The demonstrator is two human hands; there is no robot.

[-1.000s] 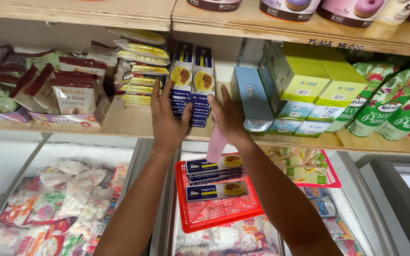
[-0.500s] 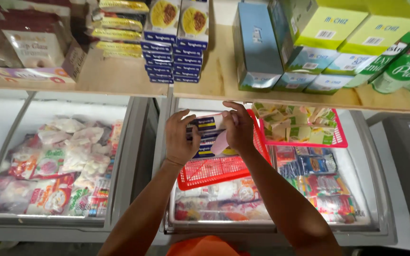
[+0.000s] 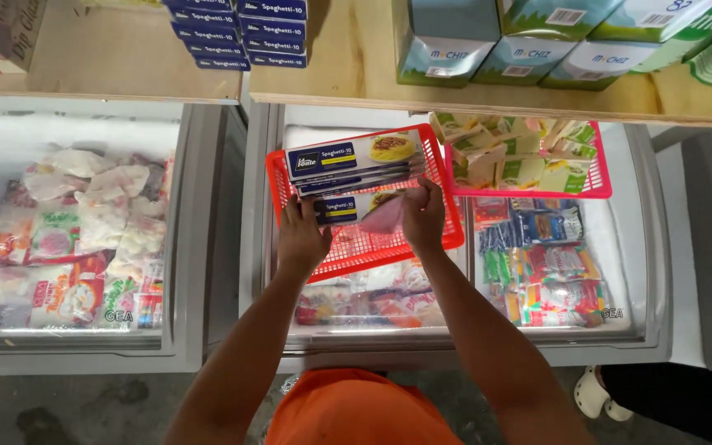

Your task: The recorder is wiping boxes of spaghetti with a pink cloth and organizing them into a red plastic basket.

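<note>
Hands at the red basket [image 3: 356,251] resting on the freezer lid. Left hand [image 3: 301,236] and right hand [image 3: 422,217] both curl their fingers around one blue spaghetti box [image 3: 348,208], lifting it from under the stack. Above the fingers: about three more boxes [image 3: 356,156]. Right of them, one pink basket [image 3: 529,191]. Judged next: a firm two-handed lift upward.

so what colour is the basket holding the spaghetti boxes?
Red basket, an open plastic mesh; head view shows it best.
</note>
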